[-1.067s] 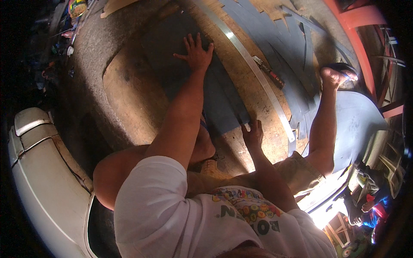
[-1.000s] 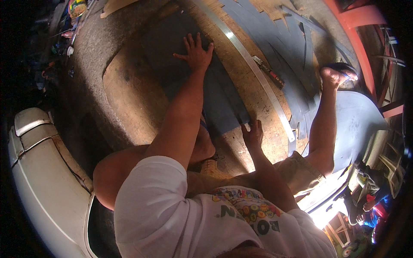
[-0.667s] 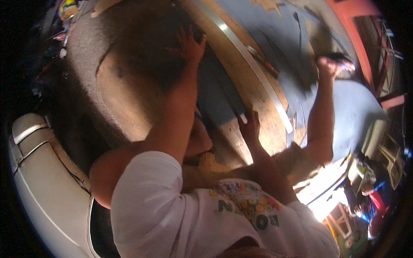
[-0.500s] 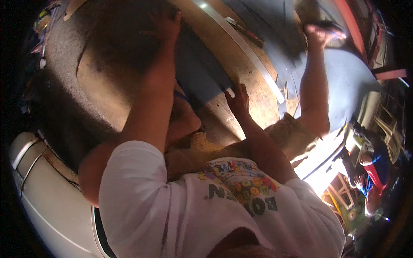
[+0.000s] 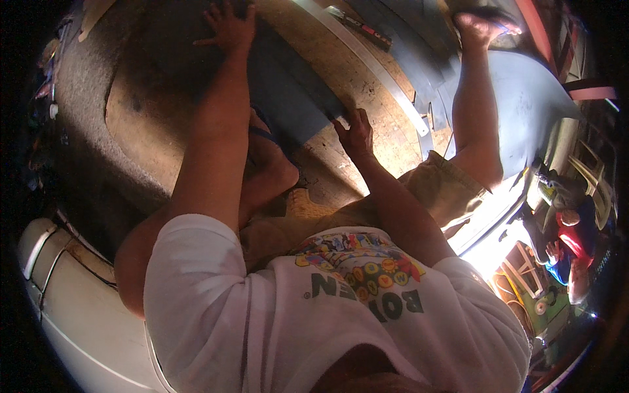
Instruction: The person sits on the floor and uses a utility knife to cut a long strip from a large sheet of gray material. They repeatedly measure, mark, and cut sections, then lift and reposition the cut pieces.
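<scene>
A dark grey sheet [image 5: 288, 88] lies across a worn wooden board [image 5: 386, 108] on the floor. My left hand [image 5: 229, 29] rests flat on the sheet's far part in shadow, its fingers spread wide. By the sheet's right corner is my right hand [image 5: 357, 136], thumb and forefinger apart, their tips near or on the edge. It cannot be told whether they touch it. A long silver metal strip [image 5: 373, 62] runs over the board to the right of the sheet. Beyond the strip lies a slim black tool with pink marks [image 5: 363, 27].
My bare leg [image 5: 477, 105] stretches out on the right over a grey-blue sheet [image 5: 527, 92]. A pale curved panel [image 5: 78, 314] stands at lower left. Red bars [image 5: 537, 29] rise at far right. Another person in red and blue [image 5: 573, 236] is at the right, near wooden frames [image 5: 524, 268].
My left hand has shifted slightly away and left, its spread fingers now plainer. My right hand has moved a little farther from me. The other person at the right has moved slightly.
</scene>
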Available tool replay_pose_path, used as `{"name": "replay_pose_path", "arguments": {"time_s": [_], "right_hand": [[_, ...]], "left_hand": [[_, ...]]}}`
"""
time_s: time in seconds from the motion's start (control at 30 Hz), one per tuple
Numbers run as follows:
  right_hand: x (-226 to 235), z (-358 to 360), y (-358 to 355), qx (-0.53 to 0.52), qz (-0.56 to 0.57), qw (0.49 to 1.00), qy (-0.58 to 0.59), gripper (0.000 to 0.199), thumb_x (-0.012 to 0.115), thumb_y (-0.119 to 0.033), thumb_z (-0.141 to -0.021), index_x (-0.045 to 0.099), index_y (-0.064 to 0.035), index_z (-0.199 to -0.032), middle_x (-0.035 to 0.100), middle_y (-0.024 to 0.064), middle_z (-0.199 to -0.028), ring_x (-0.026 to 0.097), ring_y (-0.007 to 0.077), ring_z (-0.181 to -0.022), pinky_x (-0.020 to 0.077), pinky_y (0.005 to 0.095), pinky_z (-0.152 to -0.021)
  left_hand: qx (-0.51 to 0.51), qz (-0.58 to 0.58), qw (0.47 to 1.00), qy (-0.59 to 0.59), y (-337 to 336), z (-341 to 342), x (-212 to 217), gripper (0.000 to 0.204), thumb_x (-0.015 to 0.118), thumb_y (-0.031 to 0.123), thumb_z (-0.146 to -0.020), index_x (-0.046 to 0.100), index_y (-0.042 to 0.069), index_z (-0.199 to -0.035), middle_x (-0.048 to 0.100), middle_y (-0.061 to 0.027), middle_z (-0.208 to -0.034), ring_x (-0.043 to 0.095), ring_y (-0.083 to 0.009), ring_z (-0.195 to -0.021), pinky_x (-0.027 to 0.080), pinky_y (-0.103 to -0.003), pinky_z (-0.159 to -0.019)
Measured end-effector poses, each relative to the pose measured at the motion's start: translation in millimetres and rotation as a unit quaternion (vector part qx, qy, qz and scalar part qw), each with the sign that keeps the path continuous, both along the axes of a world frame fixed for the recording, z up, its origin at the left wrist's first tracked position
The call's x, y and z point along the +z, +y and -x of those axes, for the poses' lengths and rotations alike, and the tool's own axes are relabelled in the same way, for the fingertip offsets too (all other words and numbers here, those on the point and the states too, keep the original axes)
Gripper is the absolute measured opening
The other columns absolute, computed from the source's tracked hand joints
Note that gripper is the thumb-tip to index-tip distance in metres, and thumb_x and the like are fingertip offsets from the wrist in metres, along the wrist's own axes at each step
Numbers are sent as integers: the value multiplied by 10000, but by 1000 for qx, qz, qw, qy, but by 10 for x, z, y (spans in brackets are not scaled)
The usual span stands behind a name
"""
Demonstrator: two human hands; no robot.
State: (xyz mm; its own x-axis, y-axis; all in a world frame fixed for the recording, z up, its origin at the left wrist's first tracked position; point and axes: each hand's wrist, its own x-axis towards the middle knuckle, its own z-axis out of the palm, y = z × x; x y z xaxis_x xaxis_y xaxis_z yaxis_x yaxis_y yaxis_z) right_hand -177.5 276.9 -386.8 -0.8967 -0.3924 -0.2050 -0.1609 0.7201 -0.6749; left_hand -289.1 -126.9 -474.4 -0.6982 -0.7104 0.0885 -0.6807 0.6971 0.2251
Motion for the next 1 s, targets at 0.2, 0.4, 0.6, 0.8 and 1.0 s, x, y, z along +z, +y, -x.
{"name": "replay_pose_path", "arguments": {"time_s": [0.2, 0.4, 0.6, 0.8, 1.0], "right_hand": [[-28, 4, -2, 5, 1, 1000, 3, 565, 797, -179, -840, 539, -62, -1328, 623, 202, -1091, 664, 410, -970, 563, 498, -793], [-125, -9, 1, 11, 12, 999, 32, 624, 798, -158, -834, 520, -73, -1386, 634, 212, -1099, 670, 400, -981, 570, 488, -794], [-39, 7, -22, 0, -17, 1000, 4, 481, 813, -166, -838, 586, -22, -1237, 637, 202, -1073, 677, 395, -976, 572, 491, -784], [-74, 3, -14, 12, -22, 1000, 3, 487, 810, -189, -843, 576, -10, -1231, 637, 207, -1090, 678, 397, -979, 571, 490, -798], [-22, 14, -26, 3, -16, 1000, -1, 494, 813, -203, -844, 576, -5, -1230, 634, 207, -1092, 684, 391, -963, 576, 482, -784]], "left_hand": [[11, 19, 1000, -9, -18, -20, 0, 856, 358, 783, -948, 265, 263, -1621, 127, -94, -1712, 66, -336, -1581, 40, -922, -1018], [22, 101, 994, -41, 84, -1, 169, 846, 485, 733, -920, 371, 210, -1576, 256, -125, -1671, 62, -344, -1578, 31, -901, -1036], [28, 20, 999, -30, 162, 36, 265, 829, 455, 714, -939, 325, 226, -1596, 209, -99, -1690, 74, -309, -1582, 13, -909, -1026], [44, 6, 999, -22, 154, -5, 271, 820, 459, 704, -944, 309, 239, -1601, 195, -89, -1695, 89, -297, -1582, -20, -903, -1032], [39, -4, 999, -2, 179, 10, 228, 793, 472, 679, -952, 313, 251, -1601, 196, -82, -1695, 89, -290, -1583, -37, -895, -1039]]}}
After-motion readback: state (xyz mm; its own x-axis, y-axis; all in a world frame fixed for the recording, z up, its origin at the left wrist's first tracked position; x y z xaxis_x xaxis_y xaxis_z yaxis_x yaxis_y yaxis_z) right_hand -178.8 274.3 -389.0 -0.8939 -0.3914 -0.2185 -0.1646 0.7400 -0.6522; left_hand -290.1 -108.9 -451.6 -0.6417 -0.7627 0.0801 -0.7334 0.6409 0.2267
